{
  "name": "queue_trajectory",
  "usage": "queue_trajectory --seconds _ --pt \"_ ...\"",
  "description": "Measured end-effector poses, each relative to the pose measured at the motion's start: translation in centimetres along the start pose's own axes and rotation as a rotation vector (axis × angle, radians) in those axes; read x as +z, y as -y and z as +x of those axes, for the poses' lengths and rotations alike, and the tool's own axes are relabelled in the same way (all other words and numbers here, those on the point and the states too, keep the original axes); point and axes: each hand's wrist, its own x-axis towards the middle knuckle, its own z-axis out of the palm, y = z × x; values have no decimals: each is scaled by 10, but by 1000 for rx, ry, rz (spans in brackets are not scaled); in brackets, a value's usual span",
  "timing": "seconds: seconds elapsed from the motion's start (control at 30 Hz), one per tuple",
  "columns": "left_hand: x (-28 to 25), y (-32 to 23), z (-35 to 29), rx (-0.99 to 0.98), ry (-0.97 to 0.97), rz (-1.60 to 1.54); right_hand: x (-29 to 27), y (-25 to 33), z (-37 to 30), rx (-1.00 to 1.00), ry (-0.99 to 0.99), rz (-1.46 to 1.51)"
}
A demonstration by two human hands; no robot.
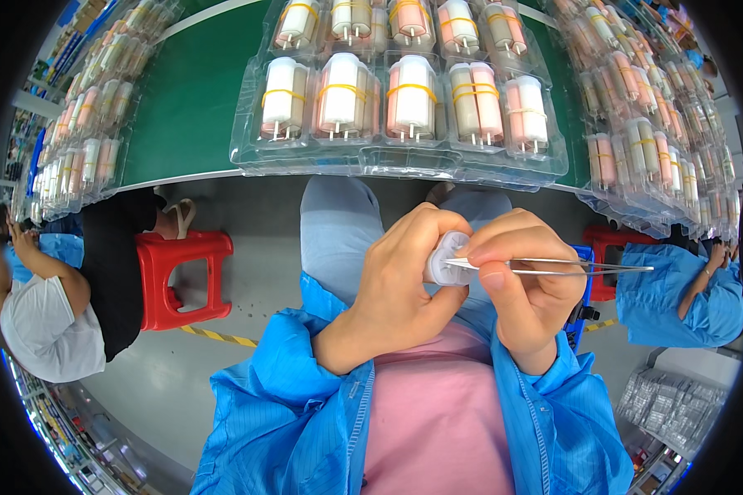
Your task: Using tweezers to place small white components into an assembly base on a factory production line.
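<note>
The fingers of your left hand (406,276) are curling around a small white rounded part (450,275), holding it in the air above your lap (338,223), short of the bench (186,115). Those of your right hand (530,285) are pinching the silver tweezers (636,268), whose tips are pointing into the part's near face; whether they are gripping anything there, I cannot tell. Since nothing but your hand is bracing the part, a loosening left grip is risking a drop onto the floor (260,268). If you are pushing too hard or aslant, you are risking a skid into your left fingers. The tweezers' rear end is jutting rightward, so a knock there could jerk the tips.
</note>
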Motion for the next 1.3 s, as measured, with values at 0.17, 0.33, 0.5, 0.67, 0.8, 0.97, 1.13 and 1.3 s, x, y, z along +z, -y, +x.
queue_trajectory --seconds 0.17,0.33,0.5,0.67,0.8,0.97,1.13,1.3 --pt "1 0 0 9 -2 -7 -1 -2 -1 -13 -22 25" --pt "1 1 1 24 -4 0 -2 -4 0 -54 -5 22" --pt "0 1 1 30 1 8 -4 -3 2 -39 28 24" --pt "1 0 1 41 -6 8 -4 -4 1 -18 25 75" --pt "-1 5 1 99 15 24 -4 -6 1 -24 24 82" --pt "0 6 1 85 9 31 -3 -6 2 -15 15 72" --pt "0 2 1 58 -20 60 -2 -3 3 -39 40 -13" --pt "1 4 0 73 -44 74 -1 1 8 -74 80 -91"
